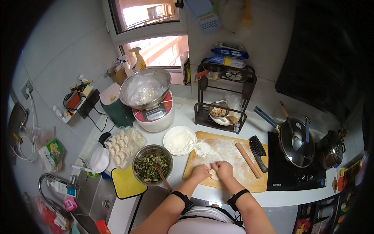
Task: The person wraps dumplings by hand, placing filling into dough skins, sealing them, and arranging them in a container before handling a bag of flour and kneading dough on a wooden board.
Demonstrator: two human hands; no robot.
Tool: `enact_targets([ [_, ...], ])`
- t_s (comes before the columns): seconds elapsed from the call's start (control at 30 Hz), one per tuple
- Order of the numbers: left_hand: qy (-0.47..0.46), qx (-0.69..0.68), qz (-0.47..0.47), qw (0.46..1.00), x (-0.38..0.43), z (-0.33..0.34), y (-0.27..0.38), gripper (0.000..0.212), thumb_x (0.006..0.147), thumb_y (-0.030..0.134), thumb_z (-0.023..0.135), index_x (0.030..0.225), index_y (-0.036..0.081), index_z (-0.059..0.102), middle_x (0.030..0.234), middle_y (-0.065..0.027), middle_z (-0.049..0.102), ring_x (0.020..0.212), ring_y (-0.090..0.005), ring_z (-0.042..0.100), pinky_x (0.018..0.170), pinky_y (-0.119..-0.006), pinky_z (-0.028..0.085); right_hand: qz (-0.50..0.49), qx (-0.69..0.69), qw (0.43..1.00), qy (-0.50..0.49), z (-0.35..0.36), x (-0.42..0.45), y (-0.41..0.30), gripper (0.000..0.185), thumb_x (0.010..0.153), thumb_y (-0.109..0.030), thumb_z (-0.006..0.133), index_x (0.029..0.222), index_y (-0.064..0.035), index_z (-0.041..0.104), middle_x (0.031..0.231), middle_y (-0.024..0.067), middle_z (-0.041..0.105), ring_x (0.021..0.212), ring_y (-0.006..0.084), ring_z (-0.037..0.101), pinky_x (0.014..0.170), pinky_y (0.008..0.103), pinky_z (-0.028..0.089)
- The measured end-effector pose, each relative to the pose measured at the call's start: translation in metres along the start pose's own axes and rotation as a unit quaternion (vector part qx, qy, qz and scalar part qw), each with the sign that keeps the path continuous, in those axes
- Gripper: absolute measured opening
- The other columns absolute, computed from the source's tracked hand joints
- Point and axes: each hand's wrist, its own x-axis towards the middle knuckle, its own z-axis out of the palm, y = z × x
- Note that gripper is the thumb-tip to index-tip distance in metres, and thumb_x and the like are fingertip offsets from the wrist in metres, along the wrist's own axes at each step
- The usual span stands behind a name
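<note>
Over the front of a floured wooden cutting board, both hands work on a flat piece of dough. My left hand pinches its left edge. My right hand has its fingertips curled at the upper right edge, close to the left fingers. The hands partly hide the dough, and whether it holds filling cannot be seen. A rolling pin lies slanted on the board, right of my right hand. Left of the board stand a metal bowl of chopped green filling with chopsticks and a plate of flour.
A black cleaver rests along the board's right side. Beyond it, a lidded pan sits on the black cooktop. Folded dumplings fill a tray at left, near a yellow cloth and the sink. Behind stands a rack.
</note>
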Motion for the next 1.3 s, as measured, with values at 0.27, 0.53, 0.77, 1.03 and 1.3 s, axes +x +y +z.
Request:
enact_targets([
  [0.27,0.039,0.014,0.018,0.999,-0.012,0.005,-0.004,0.03,0.06,0.013,0.079,0.081,0.002,0.061,0.077,-0.0101,0.063,0.071,-0.0205,0.061,0.066,-0.031,0.05,0.027,-0.051,0.998,0.015,0.016,-0.014,-0.019,0.035,0.083,-0.032,0.052,0.058,-0.0089,0.061,0.063,0.0124,0.06,0.057,0.03,0.058,0.053,0.0406,0.046],
  [0.53,-0.033,-0.029,-0.19,0.981,-0.017,0.007,0.018,0.024,0.065,0.013,0.075,0.079,-0.001,0.061,0.069,-0.0097,0.065,0.065,-0.0212,0.064,0.062,-0.031,0.05,-0.106,-0.072,0.986,0.106,0.02,0.003,0.002,0.027,0.084,-0.026,0.056,0.064,-0.0079,0.061,0.068,0.0123,0.061,0.061,0.0311,0.058,0.055,0.0417,0.046],
  [0.77,0.052,0.004,0.096,0.994,0.0,0.01,0.011,0.01,0.071,0.012,0.065,0.075,0.004,0.061,0.067,-0.0116,0.063,0.062,-0.0233,0.062,0.059,-0.037,0.047,0.105,0.033,0.99,-0.093,-0.005,0.009,-0.026,0.049,0.086,-0.048,0.043,0.071,-0.0091,0.068,0.07,0.0142,0.064,0.068,0.0326,0.061,0.064,0.0403,0.047],
  [1.03,-0.087,0.005,-0.048,0.995,-0.006,0.001,0.012,0.02,0.068,0.021,0.071,0.074,0.005,0.061,0.064,-0.0098,0.06,0.06,-0.0214,0.059,0.058,-0.034,0.044,0.055,0.037,0.998,-0.005,0.003,0.011,-0.015,0.042,0.082,-0.043,0.052,0.062,-0.008,0.065,0.068,0.0116,0.062,0.068,0.03,0.059,0.06,0.0396,0.046],
  [1.3,0.001,0.071,0.027,0.997,-0.011,0.007,0.008,0.022,0.065,0.02,0.072,0.07,0.003,0.06,0.066,-0.0115,0.062,0.06,-0.0228,0.059,0.057,-0.034,0.045,-0.038,-0.001,0.999,0.026,-0.002,-0.013,-0.031,0.034,0.075,-0.032,0.06,0.052,-0.0071,0.056,0.058,0.011,0.055,0.057,0.0306,0.055,0.051,0.0408,0.043],
])
